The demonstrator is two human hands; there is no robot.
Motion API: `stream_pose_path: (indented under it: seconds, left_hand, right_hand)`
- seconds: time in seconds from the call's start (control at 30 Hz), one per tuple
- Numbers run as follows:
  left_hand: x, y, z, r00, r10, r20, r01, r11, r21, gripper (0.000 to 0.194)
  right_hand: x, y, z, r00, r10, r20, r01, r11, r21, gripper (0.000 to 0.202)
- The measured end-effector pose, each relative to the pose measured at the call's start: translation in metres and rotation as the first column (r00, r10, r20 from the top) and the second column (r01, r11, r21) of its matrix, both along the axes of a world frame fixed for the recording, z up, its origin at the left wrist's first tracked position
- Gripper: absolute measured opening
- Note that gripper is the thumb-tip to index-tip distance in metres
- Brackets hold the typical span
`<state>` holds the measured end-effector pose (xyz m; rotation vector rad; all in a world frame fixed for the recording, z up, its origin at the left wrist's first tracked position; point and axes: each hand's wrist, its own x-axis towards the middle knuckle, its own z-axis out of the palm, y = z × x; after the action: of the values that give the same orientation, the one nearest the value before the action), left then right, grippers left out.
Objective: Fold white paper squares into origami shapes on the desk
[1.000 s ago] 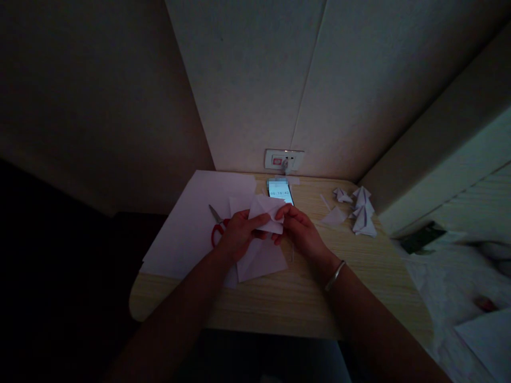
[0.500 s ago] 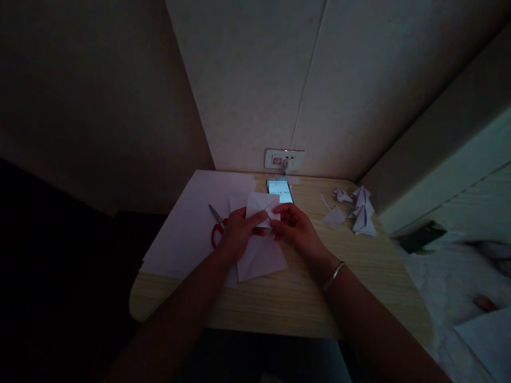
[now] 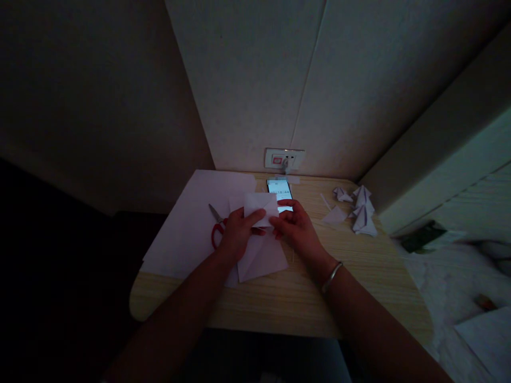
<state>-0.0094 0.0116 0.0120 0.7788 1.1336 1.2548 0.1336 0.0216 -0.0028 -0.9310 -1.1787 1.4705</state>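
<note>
Over a table [image 3: 279, 314], left hand [image 3: 238, 233] — grip pinching folded paper [image 3: 258, 201], right hand [image 3: 298, 229] at its edge (grip unclear)

Folded paper [image 3: 255, 201], white; scissors [image 3: 214, 213], red-handled and grey-bladed; worktop [image 3: 279, 314], pale tan with linear wood grain; bracelet [image 3: 331, 276], silvery; phone screen [image 3: 279, 186], bluish white.

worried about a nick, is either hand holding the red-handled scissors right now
No, the scissors lie on the white sheet, while the left hand holds the folded paper and the right hand is at its edge.
</note>
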Motion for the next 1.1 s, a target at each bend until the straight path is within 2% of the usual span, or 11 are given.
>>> stream_pose_path:
  seconds: [0.1, 0.23, 0.43, 0.63, 0.77, 0.87, 0.97, 1.1]
  left_hand:
    - [0.0, -0.001, 0.0023, 1.0, -0.011, 0.01, 0.011, 1.0, 0.004, 0.033]
    - [0.0003, -0.0018, 0.0014, 0.998, -0.025, -0.057, 0.027, 0.999, 0.035, 0.034]
    - [0.001, -0.0026, -0.0033, 0.992, -0.034, -0.121, 0.042, 0.997, 0.064, 0.028]
    - [0.0026, -0.0032, -0.0062, 0.995, -0.097, -0.029, 0.098, 0.994, 0.045, 0.025]
    - [0.0056, -0.0042, -0.0035, 0.993, -0.107, 0.043, 0.106, 0.994, 0.022, 0.031]
    - [0.0058, -0.0044, -0.0002, 0.997, -0.049, 0.057, 0.049, 0.999, 0.01, 0.03]
    - [0.0039, -0.0026, 0.0019, 0.994, 0.073, 0.082, -0.074, 0.997, 0.007, 0.029]
    - [0.0018, 0.0001, 0.0027, 0.97, 0.204, 0.129, -0.208, 0.978, 0.02, 0.035]
  right_hand:
    - [0.0005, 0.0, 0.0016, 1.0, -0.02, 0.0, 0.02, 0.999, -0.044, 0.042]
    - [0.0017, 0.0005, 0.0022, 1.0, -0.004, 0.015, 0.005, 0.996, -0.086, 0.028]
    - [0.0016, -0.0005, 0.0014, 1.0, -0.018, 0.011, 0.019, 0.999, -0.044, 0.024]
    - [0.0006, -0.0019, 0.0028, 0.999, -0.027, -0.03, 0.026, 0.999, -0.033, 0.026]
    - [0.0014, -0.0009, 0.0038, 0.999, -0.039, 0.032, 0.039, 0.999, -0.02, 0.03]
    - [0.0019, -0.0005, 0.0036, 0.998, -0.029, 0.056, 0.031, 0.999, -0.032, 0.03]
    - [0.0018, -0.0013, 0.0039, 0.997, 0.0, 0.071, 0.002, 1.0, -0.028, 0.03]
    - [0.0003, -0.0037, 0.0063, 0.997, -0.055, 0.058, 0.056, 0.998, -0.016, 0.03]
